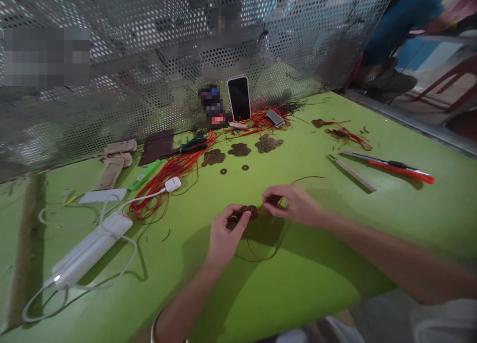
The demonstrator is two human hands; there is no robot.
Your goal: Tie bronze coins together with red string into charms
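Observation:
My left hand [227,228] pinches a few dark round coins [252,212] with red cord across them, thumb on top. Just to the right, my right hand [288,204] has thumb and fingers pressed together on the red cord [268,258], which runs between both hands, loops below them and trails off behind. Both hands are a little above the green table. Beyond them lie two single holed coins [245,167] and three piles of similar coins, one of them the right pile [267,143].
A phone [239,98] leans on the perforated metal screen [149,74]. Left are a bundle of red cords [164,176], pliers [194,145], a charger [173,184] and a white power strip [93,248]. Right lie a utility knife [395,166] and a pale pointed stick [352,172]. A person [402,25] sits beyond.

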